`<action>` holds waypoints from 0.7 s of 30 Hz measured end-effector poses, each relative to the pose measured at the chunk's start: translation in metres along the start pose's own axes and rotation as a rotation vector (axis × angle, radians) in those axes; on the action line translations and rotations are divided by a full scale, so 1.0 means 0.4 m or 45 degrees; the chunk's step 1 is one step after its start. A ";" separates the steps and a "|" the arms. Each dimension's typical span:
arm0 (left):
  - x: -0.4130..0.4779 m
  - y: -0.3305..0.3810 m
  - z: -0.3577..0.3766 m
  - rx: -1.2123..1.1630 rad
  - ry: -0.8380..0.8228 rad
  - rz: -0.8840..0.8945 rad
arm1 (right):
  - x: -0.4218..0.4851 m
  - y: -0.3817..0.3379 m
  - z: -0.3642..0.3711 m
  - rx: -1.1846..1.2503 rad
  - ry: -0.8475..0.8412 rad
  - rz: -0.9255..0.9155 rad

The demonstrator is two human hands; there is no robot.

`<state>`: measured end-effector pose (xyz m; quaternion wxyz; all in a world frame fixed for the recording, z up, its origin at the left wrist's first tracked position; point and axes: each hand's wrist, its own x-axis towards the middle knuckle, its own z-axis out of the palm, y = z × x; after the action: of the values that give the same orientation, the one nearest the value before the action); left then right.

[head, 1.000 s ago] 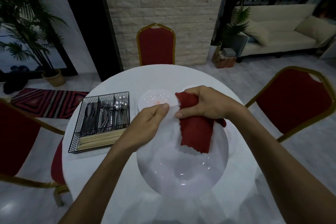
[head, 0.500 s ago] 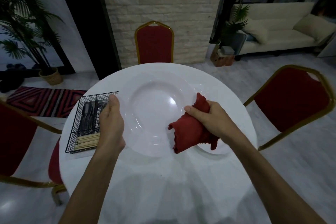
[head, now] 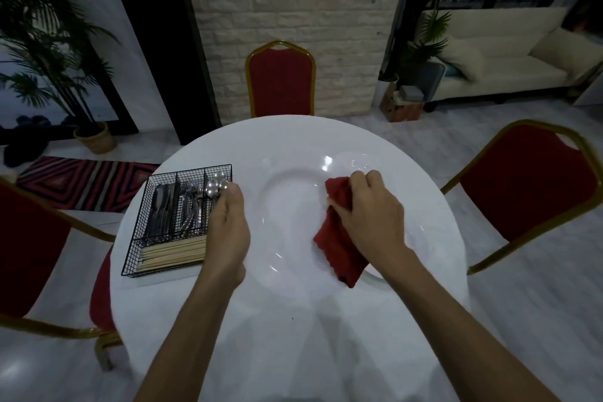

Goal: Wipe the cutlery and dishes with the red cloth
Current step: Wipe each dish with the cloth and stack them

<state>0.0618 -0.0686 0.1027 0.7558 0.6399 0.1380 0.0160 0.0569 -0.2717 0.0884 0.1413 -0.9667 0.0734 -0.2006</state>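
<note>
A large white deep plate (head: 287,206) is held face up over the round white table. My left hand (head: 228,232) grips the plate's left rim. My right hand (head: 368,215) is shut on the red cloth (head: 339,241), pressing it on the right part of the plate's bowl. A black wire cutlery basket (head: 137,238) stands at the table's left, holding knives, forks, spoons (head: 217,186) and chopsticks (head: 173,253). Behind my right hand, another white dish (head: 355,158) shows only its rim.
Red chairs with gold frames stand beyond the table (head: 280,81), at the right (head: 528,186) and at the left (head: 29,248). The white tablecloth (head: 293,336) hangs towards me. A potted palm (head: 94,137), a striped rug and a sofa lie further off.
The plate has swung from tilted towards me to face up and spread wide. My left hand shifted to the left rim. My right hand moved the cloth up across the bowl's right side.
</note>
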 end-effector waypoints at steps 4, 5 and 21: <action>-0.048 -0.048 0.045 0.021 -0.062 -0.036 | -0.067 -0.079 0.053 0.213 -0.112 -0.087; -0.050 -0.053 0.051 0.013 -0.039 -0.054 | -0.095 -0.105 0.057 0.376 -0.166 -0.160; -0.001 -0.029 -0.072 0.031 -0.015 -0.112 | -0.101 0.028 0.023 0.231 0.182 -0.448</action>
<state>0.0530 -0.0432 0.0873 0.7487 0.6425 0.1619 -0.0226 0.0232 -0.2720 0.0621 0.1850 -0.9312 -0.1052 -0.2961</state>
